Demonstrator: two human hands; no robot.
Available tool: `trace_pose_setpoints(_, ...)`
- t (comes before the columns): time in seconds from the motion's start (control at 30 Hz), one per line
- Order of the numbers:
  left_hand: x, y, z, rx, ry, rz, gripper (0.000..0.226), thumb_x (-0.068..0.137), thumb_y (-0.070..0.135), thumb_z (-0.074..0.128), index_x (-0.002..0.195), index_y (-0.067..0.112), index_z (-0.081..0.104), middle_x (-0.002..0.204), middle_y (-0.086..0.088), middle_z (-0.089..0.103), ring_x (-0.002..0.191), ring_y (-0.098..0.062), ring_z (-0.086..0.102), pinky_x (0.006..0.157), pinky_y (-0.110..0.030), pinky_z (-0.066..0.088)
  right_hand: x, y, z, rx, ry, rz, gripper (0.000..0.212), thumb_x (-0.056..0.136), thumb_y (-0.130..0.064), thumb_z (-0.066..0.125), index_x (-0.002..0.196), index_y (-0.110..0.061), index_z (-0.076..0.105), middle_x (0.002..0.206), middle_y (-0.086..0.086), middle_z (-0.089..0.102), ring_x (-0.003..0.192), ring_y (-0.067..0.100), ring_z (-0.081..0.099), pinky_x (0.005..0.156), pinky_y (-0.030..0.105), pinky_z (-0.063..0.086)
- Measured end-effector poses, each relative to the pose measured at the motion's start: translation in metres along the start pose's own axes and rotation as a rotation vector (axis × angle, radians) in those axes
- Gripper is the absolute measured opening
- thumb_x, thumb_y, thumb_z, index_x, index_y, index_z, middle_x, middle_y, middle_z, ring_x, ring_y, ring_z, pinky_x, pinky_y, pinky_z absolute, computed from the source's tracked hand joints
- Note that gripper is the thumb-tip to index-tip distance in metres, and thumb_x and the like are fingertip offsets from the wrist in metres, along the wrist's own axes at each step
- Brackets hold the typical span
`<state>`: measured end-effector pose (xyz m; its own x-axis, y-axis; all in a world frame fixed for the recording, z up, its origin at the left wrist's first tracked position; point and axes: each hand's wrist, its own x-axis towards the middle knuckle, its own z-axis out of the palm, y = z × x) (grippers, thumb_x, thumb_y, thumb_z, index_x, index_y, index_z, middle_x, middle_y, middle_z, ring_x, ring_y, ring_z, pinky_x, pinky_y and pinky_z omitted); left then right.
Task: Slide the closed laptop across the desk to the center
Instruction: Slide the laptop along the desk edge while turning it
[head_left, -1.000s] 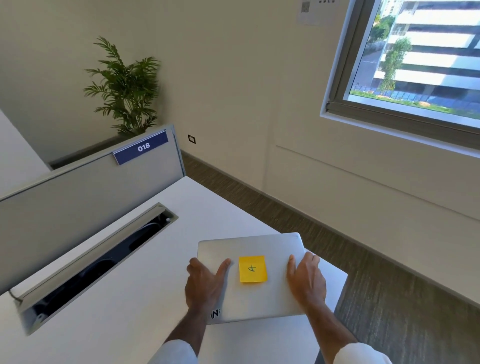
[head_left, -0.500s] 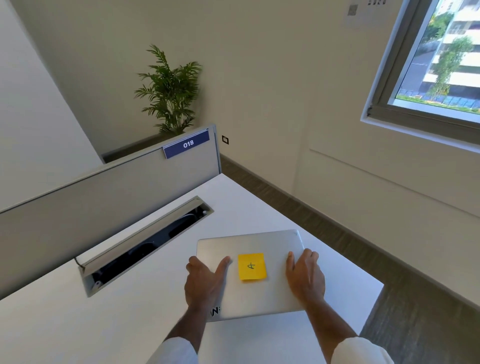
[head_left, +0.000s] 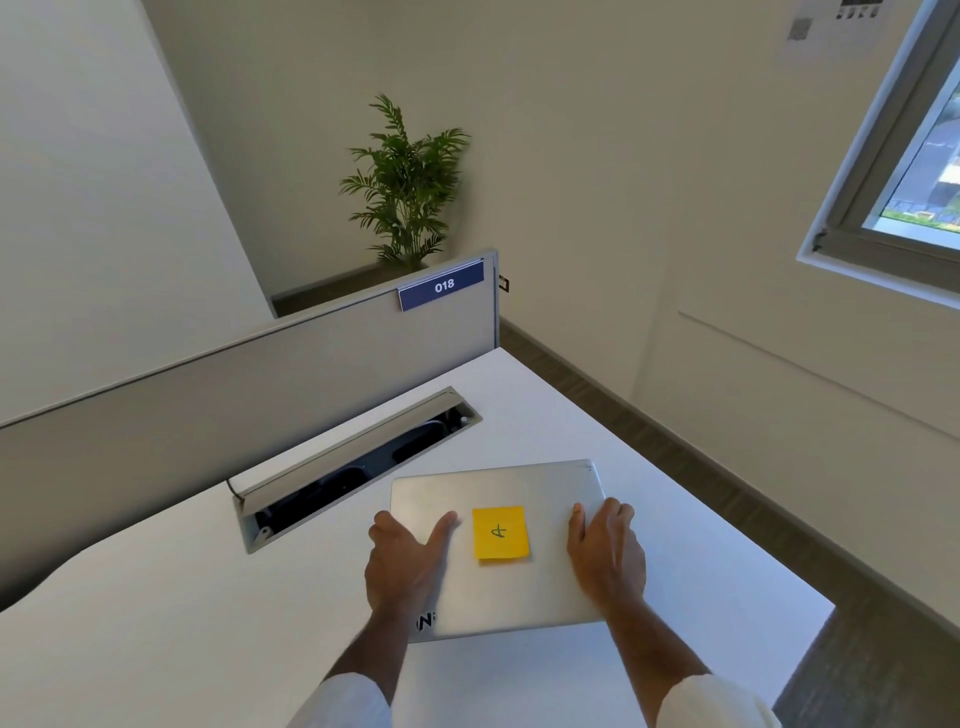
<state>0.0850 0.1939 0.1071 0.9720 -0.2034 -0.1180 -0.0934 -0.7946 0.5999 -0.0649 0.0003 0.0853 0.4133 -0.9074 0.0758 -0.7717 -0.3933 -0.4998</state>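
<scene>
On the white rectangular desk (head_left: 675, 467), both flat-spread hands, left hand (head_left: 402, 564) and right hand (head_left: 608, 556), had slid the closed silver laptop (head_left: 498, 488) leftward from the edge, nearing centre.

One closed laptop (head_left: 498, 545) is being shown on one white bench (head_left: 156, 649), with one yellow sticky note (head_left: 500, 532) on its lid; two hands, left (head_left: 408, 564) and right (head_left: 608, 553), are being counted, along with one potted plant (head_left: 408, 182), one numbered label (head_left: 441, 285) and one window (head_left: 914, 156)

Silver laptop (head_left: 519, 587), yellow sticky note (head_left: 500, 532), white desk (head_left: 156, 623), navy label (head_left: 441, 285)
</scene>
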Motion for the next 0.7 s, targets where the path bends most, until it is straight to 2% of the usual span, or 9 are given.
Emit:
trace_pose_setpoints(0.47, 0.016, -0.058, -0.045, -0.042, 0.043, -0.047, 0.083, 0.072, 0.087, 0.055, 0.113, 0.016, 0.035, 0.106, -0.004, 0.050, 0.091, -0.032, 0.064, 0.070, -0.040, 0.051, -0.033, -0.055, 0.036, -0.021, -0.027, -0.057, 0.036, 0.097, -0.052, 0.038, 0.097, -0.016, 0.041, 0.097, 0.007, 0.048, 0.075, 0.031, 0.066, 0.064, 0.049, 0.058)
trace_pose_setpoints(0.7, 0.026, -0.099, -0.076, -0.031, 0.067, -0.070, 0.085, 0.072, 0.088, 0.053, 0.113, 0.016, 0.035, 0.105, -0.003, 0.049, 0.095, -0.034, 0.064, 0.072, -0.040, 0.049, -0.064, -0.091, 0.056, -0.014, -0.063, -0.078, 0.038, 0.098, -0.051, 0.037, 0.098, -0.013, 0.042, 0.097, 0.007, 0.046, 0.076, 0.033, 0.065, 0.062, 0.045, 0.055)
